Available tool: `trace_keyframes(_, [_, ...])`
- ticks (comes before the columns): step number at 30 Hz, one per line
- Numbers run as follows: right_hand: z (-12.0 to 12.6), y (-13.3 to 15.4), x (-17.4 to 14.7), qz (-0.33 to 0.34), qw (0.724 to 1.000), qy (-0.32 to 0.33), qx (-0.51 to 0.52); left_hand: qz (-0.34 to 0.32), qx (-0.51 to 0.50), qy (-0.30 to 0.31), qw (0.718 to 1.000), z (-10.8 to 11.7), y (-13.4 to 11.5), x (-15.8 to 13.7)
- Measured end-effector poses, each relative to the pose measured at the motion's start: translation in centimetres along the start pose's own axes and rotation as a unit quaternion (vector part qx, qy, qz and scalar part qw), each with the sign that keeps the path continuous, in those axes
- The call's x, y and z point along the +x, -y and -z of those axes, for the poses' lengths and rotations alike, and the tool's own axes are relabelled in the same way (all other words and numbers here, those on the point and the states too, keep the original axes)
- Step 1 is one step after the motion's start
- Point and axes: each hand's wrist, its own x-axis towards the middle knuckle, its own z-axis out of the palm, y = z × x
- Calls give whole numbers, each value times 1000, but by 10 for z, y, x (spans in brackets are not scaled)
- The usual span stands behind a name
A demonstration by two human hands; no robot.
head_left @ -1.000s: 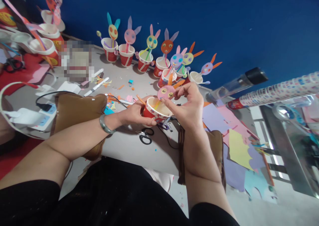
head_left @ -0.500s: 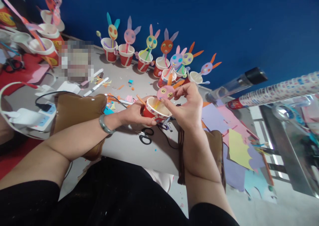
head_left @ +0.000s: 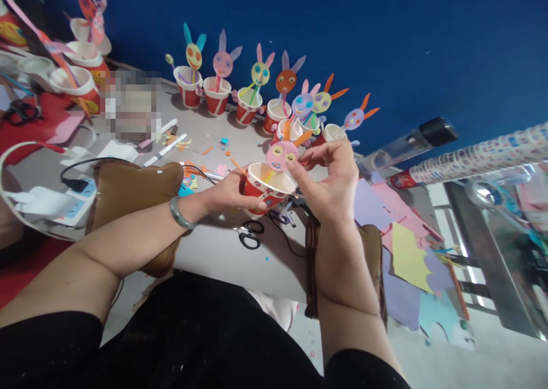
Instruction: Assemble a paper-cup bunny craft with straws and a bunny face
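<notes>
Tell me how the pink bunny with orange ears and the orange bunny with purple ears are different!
The pink bunny has orange ears, while the orange bunny has purple ones. The pink bunny's cup is in the left hand; the orange bunny's cup stands on the table. Both have round faces and two ears.

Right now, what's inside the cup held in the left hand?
Inside the red cup, a yellow strip shows below the pink face. The cup's own side hides its bottom.

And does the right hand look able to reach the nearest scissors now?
Likely yes: the scissors lie with handles uncovered, though the right hand would first have to leave the pink face.
</notes>
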Motion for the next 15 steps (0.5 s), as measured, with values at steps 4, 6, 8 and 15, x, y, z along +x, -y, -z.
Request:
trace_keyframes(4, [3,-6,3,-12,999,-7,46,4,-10,4,1000,0,-2,0])
trace_keyframes(6, [3,-10,4,-24,998,9,60,12,-13,2,1000,0,-3,0])
trace_keyframes(8, [3,-13,5,-43,996,38,71,17,-19,2,1000,-1,-2,-1])
trace_keyframes(15, [5,-13,4,-94,981,126,111,6,2,42,999,-1,-3,-1])
